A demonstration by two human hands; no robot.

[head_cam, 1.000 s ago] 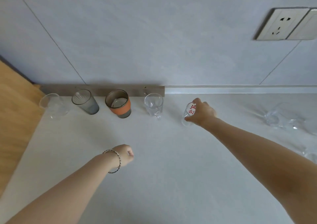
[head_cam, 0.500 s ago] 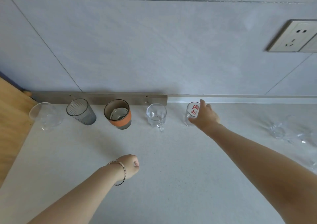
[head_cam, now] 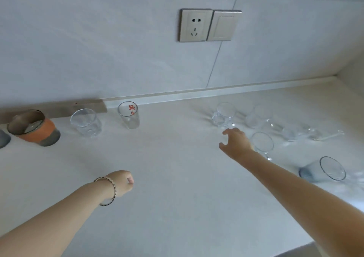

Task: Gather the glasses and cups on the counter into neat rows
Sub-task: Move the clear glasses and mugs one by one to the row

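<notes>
While right hand (head_cam: 236,142) hovers spread, empty, and left hand (head_cam: 123,182) sits fisted, best grip the clear glass (head_cam: 223,115) just beyond its fingertips (head_cam: 226,132) (prob. upright) low, w/o tipping.

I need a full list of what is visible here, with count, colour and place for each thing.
banded cup: 1, dark with orange band, back left
grey cup: 1, grey, left edge, cut off
plain glass: 1, clear, right of the banded cup
printed glass: 1, clear with red print, right of the plain glass
loose glasses: at least 4, clear, scattered back right
bluish glass: 1, pale blue, near right
socket: 1, silver, wall
switch: 1, silver, right of the socket
counter: 1, off-white, below the wall
bracelet: 1, silver, left wrist
left hand: 1, curled, empty, above the counter
right hand: 1, fingers spread, reaching at the loose glasses
</notes>
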